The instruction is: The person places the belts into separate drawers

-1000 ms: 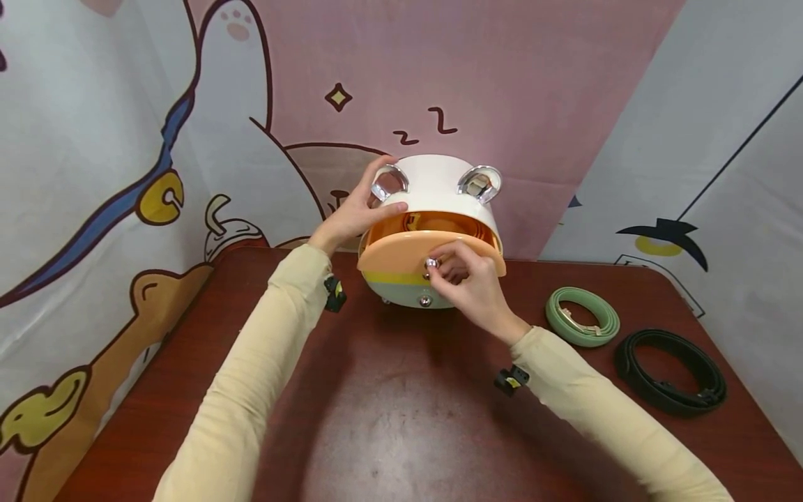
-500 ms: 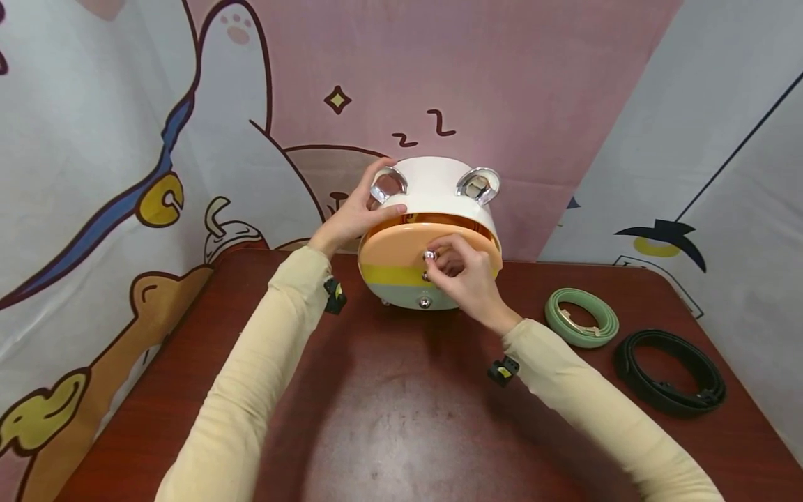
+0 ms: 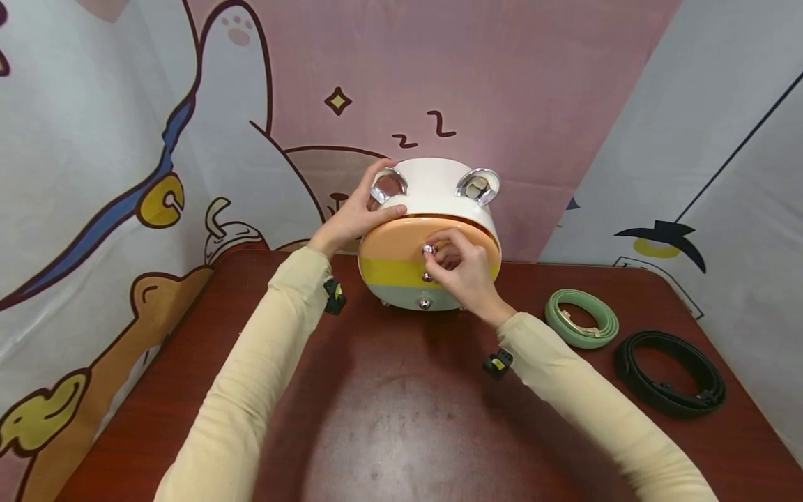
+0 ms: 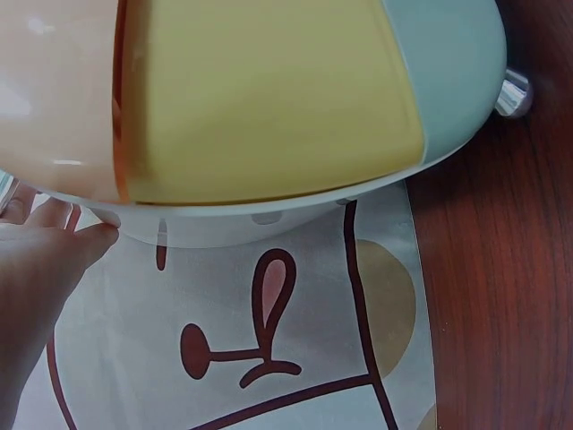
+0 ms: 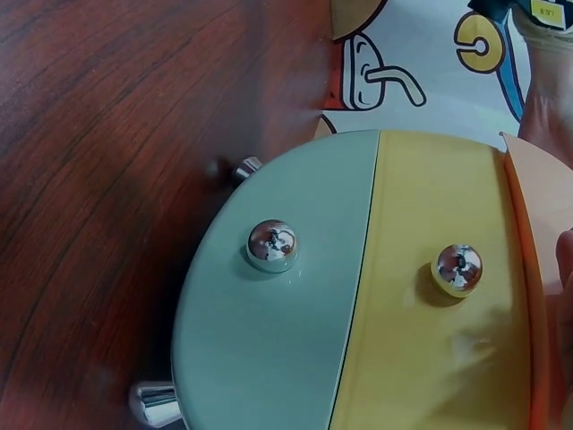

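A small white drawer box [image 3: 436,183] with two silver ears stands at the back of the table. Its fronts are an orange top drawer [image 3: 394,239], a yellow drawer [image 3: 390,272] and a green drawer [image 3: 400,296], each with a round silver knob. My right hand [image 3: 469,277] pinches the top drawer's knob [image 3: 429,249] between thumb and fingers. That drawer is nearly in; its edge stands slightly proud of the yellow front in the right wrist view. My left hand [image 3: 354,215] grips the box's upper left side around the ear [image 3: 389,183], thumb at the front.
On the right of the brown table [image 3: 389,418] lie a coiled green belt [image 3: 580,338] with a gold buckle and a coiled black belt [image 3: 668,401]. A cartoon-printed cloth [image 3: 502,84] hangs close behind the box and along the sides.
The right hand has pushed the orange drawer inward, narrowing the gap above it from wide, with orange contents showing, to a thin slit. The left hand has stayed on the box.
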Motion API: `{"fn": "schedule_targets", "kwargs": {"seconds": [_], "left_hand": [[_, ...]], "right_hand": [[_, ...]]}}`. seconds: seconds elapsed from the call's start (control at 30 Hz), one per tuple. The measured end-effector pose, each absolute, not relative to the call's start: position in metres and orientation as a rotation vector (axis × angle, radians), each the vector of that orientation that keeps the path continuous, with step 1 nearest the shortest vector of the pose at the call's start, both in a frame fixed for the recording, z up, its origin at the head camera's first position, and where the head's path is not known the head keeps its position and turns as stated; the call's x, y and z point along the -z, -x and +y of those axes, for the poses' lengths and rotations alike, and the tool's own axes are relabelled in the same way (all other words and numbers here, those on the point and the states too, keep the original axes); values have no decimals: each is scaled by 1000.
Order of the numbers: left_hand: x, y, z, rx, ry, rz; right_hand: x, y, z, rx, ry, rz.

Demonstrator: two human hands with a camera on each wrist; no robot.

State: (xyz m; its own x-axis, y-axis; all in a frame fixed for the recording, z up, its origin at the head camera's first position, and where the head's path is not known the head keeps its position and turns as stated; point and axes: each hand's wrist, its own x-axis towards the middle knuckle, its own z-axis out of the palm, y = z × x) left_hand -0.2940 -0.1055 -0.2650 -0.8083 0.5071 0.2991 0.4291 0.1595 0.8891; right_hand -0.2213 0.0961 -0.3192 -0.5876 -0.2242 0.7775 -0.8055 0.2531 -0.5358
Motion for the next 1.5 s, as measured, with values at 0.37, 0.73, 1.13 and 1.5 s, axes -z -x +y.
{"fn": "schedule_targets", "kwargs": {"seconds": [0.37, 0.73, 1.13, 1.5], "left_hand": [[265, 295, -104, -1778, -958, 2336], [264, 294, -105, -1791, -961, 2330], [264, 294, -105, -1788, -987, 2330], [263, 292, -104, -1751, -941, 2378]], "right_hand": [[321, 228, 95, -1379, -919, -1948], [321, 232, 95, -1420, -923, -1957], [320, 234, 97, -1416, -931, -1966], [313, 233, 102, -1315, -946, -2023]]}}
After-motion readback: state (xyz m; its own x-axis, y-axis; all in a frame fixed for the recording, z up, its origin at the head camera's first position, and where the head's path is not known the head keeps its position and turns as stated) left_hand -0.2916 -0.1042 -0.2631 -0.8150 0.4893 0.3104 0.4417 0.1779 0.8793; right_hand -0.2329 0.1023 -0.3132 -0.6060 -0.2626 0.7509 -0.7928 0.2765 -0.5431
